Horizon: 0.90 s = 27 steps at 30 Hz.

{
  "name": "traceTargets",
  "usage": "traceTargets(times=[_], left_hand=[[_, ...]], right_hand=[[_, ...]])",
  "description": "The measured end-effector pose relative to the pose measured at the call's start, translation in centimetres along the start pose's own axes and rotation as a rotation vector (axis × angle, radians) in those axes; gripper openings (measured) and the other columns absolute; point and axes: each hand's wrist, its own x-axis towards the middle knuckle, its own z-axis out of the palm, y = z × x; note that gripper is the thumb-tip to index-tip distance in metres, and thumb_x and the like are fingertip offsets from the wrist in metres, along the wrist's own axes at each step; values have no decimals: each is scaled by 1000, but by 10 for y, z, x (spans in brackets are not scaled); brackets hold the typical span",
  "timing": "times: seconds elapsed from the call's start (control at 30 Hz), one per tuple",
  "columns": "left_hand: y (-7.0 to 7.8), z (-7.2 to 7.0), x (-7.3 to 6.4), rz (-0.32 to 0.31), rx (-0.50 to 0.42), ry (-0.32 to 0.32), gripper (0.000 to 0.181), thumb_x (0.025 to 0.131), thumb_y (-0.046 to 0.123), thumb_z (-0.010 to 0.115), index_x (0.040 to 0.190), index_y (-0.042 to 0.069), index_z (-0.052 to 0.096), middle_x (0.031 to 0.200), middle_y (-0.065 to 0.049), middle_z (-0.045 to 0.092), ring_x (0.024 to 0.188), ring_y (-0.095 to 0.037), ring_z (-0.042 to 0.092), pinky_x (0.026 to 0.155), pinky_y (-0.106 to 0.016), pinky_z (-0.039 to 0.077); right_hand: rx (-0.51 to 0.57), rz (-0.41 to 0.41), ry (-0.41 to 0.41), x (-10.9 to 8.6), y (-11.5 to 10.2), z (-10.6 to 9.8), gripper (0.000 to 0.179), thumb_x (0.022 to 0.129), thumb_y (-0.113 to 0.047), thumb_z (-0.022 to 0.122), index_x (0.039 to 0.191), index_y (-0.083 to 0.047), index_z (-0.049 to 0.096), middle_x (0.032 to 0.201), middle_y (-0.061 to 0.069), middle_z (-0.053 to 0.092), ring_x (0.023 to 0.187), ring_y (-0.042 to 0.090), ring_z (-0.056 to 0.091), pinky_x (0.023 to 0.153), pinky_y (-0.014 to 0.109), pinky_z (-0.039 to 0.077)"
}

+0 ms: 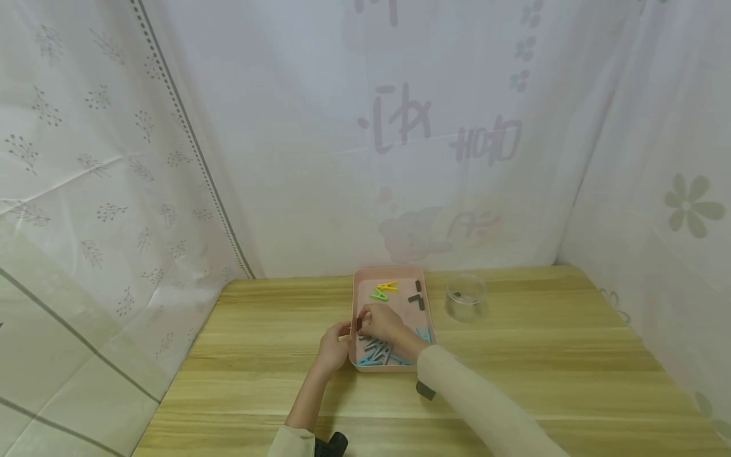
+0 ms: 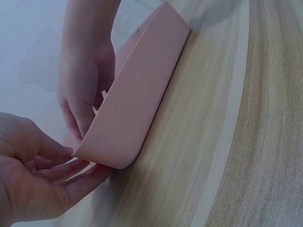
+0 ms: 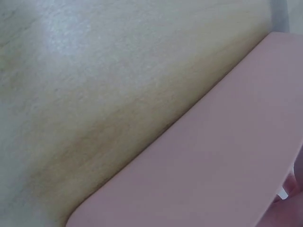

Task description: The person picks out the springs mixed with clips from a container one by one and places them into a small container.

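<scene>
My left hand (image 1: 334,348) pinches the left rim of a shallow pink tray (image 1: 390,273), thumb on top and fingers below in the left wrist view. Reaching into the tray, my right hand (image 1: 381,322) has its curled fingertips on a small dark brown piece (image 1: 359,324) by the left wall. Below that hand lies a pile of blue and grey clothespins (image 1: 377,351). Farther back in the tray are a yellow clothespin (image 1: 388,287), a green clothespin (image 1: 379,295) and several small black pieces (image 1: 421,304). The tray wall hides most of my right hand in the right wrist view.
A clear round container (image 1: 465,310) with a small dark bit inside stands right of the tray. Everything rests on a wood-grain table (image 1: 257,343), with printed white curtains (image 1: 308,158) behind it and along both sides.
</scene>
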Motion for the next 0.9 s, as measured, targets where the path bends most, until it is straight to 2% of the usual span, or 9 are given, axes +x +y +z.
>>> traceTargets(times=[0.17,0.3,0.5,0.67,0.9], left_hand=[[0,0,-1,-13,0,1,38,97,-2,50,133,-13,53,128,-33,57,122,-47,55,95,-51,53],[0,0,-1,-24,1,7,38,96,-1,50,132,-13,54,127,-31,58,121,-45,55,95,-51,53],[-1,0,-1,-11,6,10,38,95,-2,51,132,-12,55,125,-30,60,119,-44,56,93,-49,54],[-2,-1,-1,0,-2,6,38,95,-3,51,132,-13,54,125,-31,59,119,-45,56,91,-48,55],[1,0,-2,-33,-27,-7,38,98,-2,49,135,-13,51,130,-32,55,121,-48,56,94,-50,55]], right_hand=[[73,-29,-9,-3,-2,-3,17,85,-1,71,102,-2,68,83,7,67,68,14,57,61,28,48],[132,-49,-14,-6,-5,-6,21,84,1,70,104,0,66,87,9,69,74,15,63,66,29,54],[156,-68,-4,-7,-4,-8,18,88,-3,72,105,-4,67,90,7,70,81,19,67,71,33,57],[175,-24,12,-6,-3,-12,20,88,-12,76,106,-8,68,91,6,70,82,18,66,70,31,57],[179,50,47,-8,-6,-18,27,85,-18,81,108,-8,69,88,7,69,78,17,64,63,28,53]])
